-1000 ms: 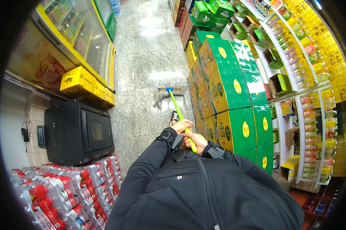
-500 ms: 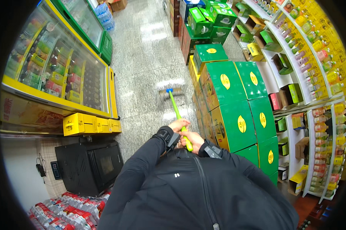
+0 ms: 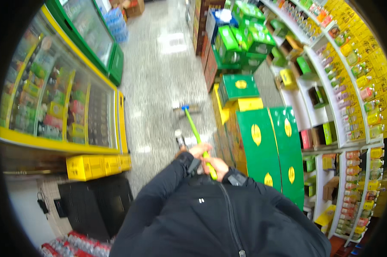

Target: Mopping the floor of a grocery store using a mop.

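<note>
I hold a mop by its long lime-green handle [image 3: 194, 129]. My left hand [image 3: 199, 150] is closed round the shaft, with my right hand [image 3: 218, 167] closed round it nearer to my chest, by the handle's end. A blue joint [image 3: 185, 107] links the shaft to a wide, thin mop head [image 3: 193, 109] on the floor ahead. Motion blurs the head, so its fine detail is lost. Beside the shaft, to the left of my hands, a shoe [image 3: 180, 138] shows on the floor.
A speckled grey floor [image 3: 159, 85] runs ahead. Along the left stand a yellow-framed drinks fridge [image 3: 69, 147], yellow boxes [image 3: 86, 167] and a black cabinet [image 3: 90, 201]. Stacked green cartons [image 3: 257, 158] border the right, before shelves of bottles [image 3: 352, 171]. Wrapped water bottles [image 3: 116, 25] stand farther off.
I have moved forward: the cartons and fridge sit lower in the picture. A shoe has come into view left of the handle. Both hands keep their grip on the mop.
</note>
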